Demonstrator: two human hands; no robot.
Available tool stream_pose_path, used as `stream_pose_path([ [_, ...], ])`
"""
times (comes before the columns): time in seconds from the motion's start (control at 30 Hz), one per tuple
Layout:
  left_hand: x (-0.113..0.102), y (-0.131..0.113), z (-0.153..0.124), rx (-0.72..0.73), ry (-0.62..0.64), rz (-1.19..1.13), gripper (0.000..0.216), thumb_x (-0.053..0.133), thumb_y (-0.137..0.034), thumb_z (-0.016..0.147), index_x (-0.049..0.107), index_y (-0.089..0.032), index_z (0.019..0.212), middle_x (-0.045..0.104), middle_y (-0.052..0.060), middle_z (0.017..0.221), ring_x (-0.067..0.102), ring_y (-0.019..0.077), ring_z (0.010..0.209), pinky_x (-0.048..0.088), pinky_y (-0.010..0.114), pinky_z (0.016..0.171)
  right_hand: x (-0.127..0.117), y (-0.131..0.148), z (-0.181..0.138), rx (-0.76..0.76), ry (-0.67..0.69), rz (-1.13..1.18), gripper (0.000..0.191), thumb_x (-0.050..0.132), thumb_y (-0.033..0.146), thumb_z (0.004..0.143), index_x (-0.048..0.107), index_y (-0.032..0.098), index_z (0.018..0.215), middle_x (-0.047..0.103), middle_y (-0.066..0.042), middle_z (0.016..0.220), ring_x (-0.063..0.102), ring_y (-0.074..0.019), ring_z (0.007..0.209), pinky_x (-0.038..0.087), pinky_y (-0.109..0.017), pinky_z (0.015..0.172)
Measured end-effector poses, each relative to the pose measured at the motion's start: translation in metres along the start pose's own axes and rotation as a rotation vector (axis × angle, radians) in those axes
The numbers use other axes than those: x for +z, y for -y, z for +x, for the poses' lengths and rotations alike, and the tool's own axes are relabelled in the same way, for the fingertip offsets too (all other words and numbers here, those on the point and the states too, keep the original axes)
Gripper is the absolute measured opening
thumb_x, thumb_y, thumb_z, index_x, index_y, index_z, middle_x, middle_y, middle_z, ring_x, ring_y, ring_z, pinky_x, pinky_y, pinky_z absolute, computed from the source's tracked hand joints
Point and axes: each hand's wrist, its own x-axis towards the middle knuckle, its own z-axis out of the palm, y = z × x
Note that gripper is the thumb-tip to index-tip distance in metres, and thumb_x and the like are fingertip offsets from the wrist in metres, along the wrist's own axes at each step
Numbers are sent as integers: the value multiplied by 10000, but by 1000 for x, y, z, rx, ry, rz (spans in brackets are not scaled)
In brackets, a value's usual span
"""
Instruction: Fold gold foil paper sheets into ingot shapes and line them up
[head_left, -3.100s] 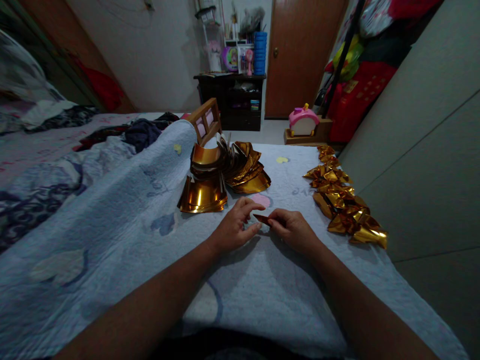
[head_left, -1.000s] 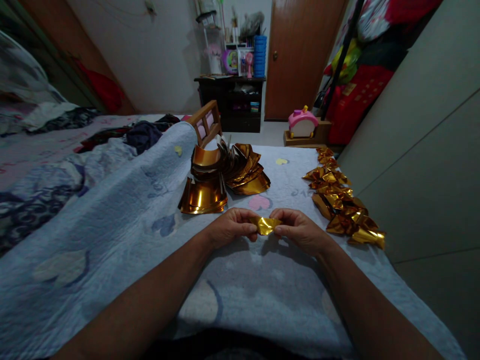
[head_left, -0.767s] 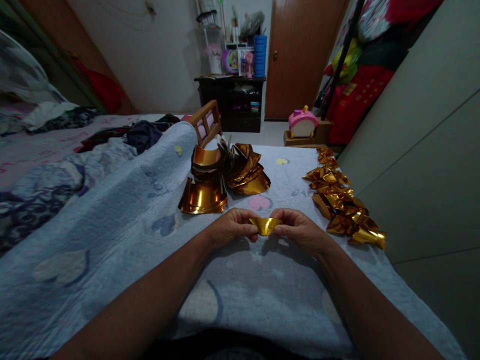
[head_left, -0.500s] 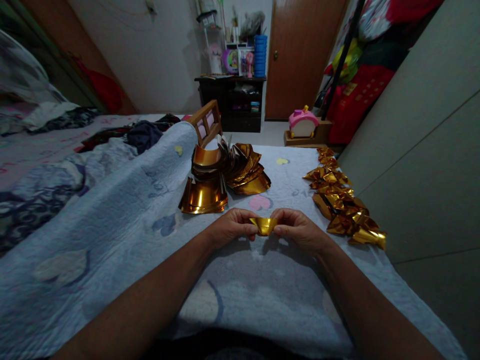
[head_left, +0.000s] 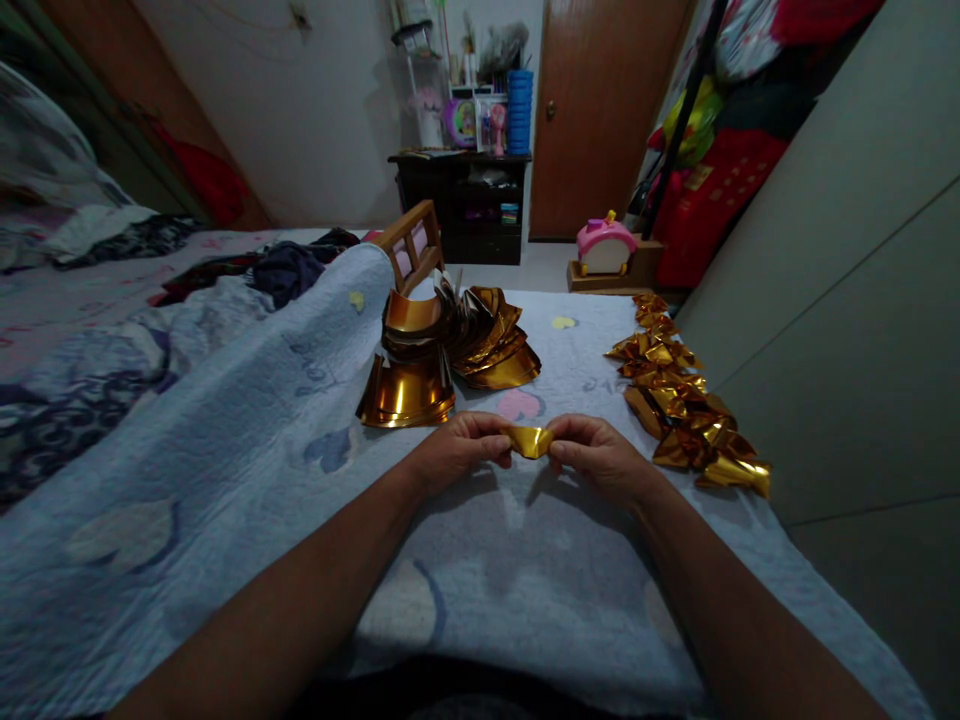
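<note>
Between my two hands a small folded piece of gold foil paper point(head_left: 531, 442) is held just over the quilt. My left hand point(head_left: 471, 440) pinches its left end between thumb and fingers. The right end is pinched by my right hand point(head_left: 589, 445). Beyond my left hand stands a pile of curved gold foil sheets point(head_left: 412, 390), with more sheets fanned out point(head_left: 499, 350) at its right. Off to the right of my right hand lies a row of folded gold foil pieces point(head_left: 686, 410), overlapping one another.
A light blue quilt point(head_left: 247, 560) with heart patches covers the surface under my hands. Past its far edge are a small wooden rail point(head_left: 412, 245), a pink toy point(head_left: 606, 247) and a dark cabinet point(head_left: 457, 205). A pale panel point(head_left: 847, 300) rises along the right side.
The foil piece's ends look more pinched in and its lower edge sits slightly higher. My fingers have shifted a little along it. The sheets and the row of folded pieces lie as before.
</note>
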Motion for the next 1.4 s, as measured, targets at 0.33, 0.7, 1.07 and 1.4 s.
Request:
stream_pose_path([
  [0.33, -3, 6, 1, -41, 11, 18, 364, 864, -450, 697, 787, -123, 838, 707, 59, 731, 584, 136, 661, 421, 248, 662, -1, -4, 0, 20, 22, -26, 264, 847, 372, 733, 670, 191, 807, 621, 31, 656, 491, -95, 555, 315, -227, 506],
  [0.7, 4, 0, 1, -72, -44, -1, 367, 903, -433, 642, 790, -116, 790, 725, 59, 668, 620, 127, 589, 469, 238, 628, -1, -1, 0, 0, 47, -65, 266, 846, 384, 734, 685, 184, 804, 636, 23, 676, 508, -97, 563, 359, -239, 532],
  [1.07, 8, -5, 1, -57, -85, 37, 349, 886, -425, 643, 780, -117, 771, 693, 45, 615, 590, 122, 549, 443, 241, 594, -2, -4, 1, 6, 55, -59, 257, 845, 373, 734, 680, 186, 797, 651, 17, 697, 514, -97, 575, 362, -233, 533],
  [1.4, 8, -1, 1, -74, -71, -86, 403, 922, -432, 608, 762, -119, 807, 698, 35, 632, 594, 107, 554, 436, 214, 577, -5, -6, 0, 30, 79, -42, 294, 853, 388, 731, 666, 177, 815, 632, 20, 677, 524, -103, 586, 348, -235, 545],
])
